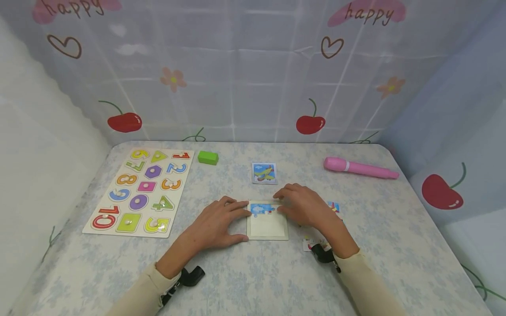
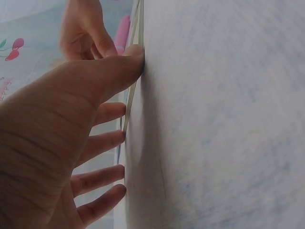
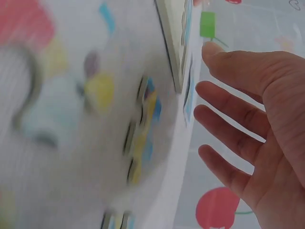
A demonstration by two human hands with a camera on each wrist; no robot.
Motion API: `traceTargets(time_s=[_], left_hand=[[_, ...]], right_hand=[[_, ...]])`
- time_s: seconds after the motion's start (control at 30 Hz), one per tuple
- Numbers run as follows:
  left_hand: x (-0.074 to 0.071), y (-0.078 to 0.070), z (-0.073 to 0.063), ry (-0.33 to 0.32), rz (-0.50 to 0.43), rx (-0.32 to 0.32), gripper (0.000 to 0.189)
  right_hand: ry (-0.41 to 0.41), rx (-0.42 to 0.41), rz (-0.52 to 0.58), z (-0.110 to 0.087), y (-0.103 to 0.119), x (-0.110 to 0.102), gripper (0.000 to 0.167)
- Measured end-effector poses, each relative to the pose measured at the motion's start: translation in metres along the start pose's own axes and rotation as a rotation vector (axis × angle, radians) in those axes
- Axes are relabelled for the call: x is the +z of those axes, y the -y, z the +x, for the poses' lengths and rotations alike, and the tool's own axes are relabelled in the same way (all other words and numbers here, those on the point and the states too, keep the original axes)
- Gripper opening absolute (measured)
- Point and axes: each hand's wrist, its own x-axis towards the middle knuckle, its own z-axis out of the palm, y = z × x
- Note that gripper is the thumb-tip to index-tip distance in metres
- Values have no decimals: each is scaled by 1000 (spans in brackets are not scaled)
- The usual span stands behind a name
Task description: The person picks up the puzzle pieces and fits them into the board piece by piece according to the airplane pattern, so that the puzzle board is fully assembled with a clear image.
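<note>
A small square puzzle tray [image 1: 268, 229] lies mid-table, with blue sky-patterned puzzle pieces [image 1: 262, 208] along its far side. My left hand [image 1: 215, 223] steadies the tray's left edge, its thumb and fingertips touching the rim with fingers extended. Over the tray's far right corner is my right hand [image 1: 303, 207], thumb close above the blue pieces. In the right wrist view its fingers are spread and nothing shows between them. Loose puzzle pieces [image 3: 151, 102] lie beside the tray under the right hand, partly hidden by the forearm in the head view.
Beyond the tray lies a picture card [image 1: 264, 173] with a yellow airplane. A green block [image 1: 207, 158] and a number-and-shape board [image 1: 152, 206] are on the left. A pink stick-like object [image 1: 361, 168] lies at the far right. A printed curtain [image 1: 253, 87] hangs behind the table.
</note>
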Motion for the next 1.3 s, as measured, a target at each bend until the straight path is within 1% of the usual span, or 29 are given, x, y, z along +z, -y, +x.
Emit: traceTargets(time_s=[0.1,0.23,0.57,0.87,1.03,1.3], left_hand=[[0,0,0,-4,0,1,65],[0,0,0,-11,-3,1,65],[0,0,-1,-6,-16,0,65],[-1,-1,0,-7,0,6,66],[0,0,0,-5,2,5,66],[1,0,-1,-7,3,2,64]], right_hand=[[-13,11,-4,-6,-8,-3,36],[-42,6,-3,-15,-20,-6,35],[-100,52,26,-37,-42,-9,33],[-98,120,21,-46,-51,-9,32],[-103,142,28,-51,-57,-12,32],[-84,181,52,-60,-67,-12,33]])
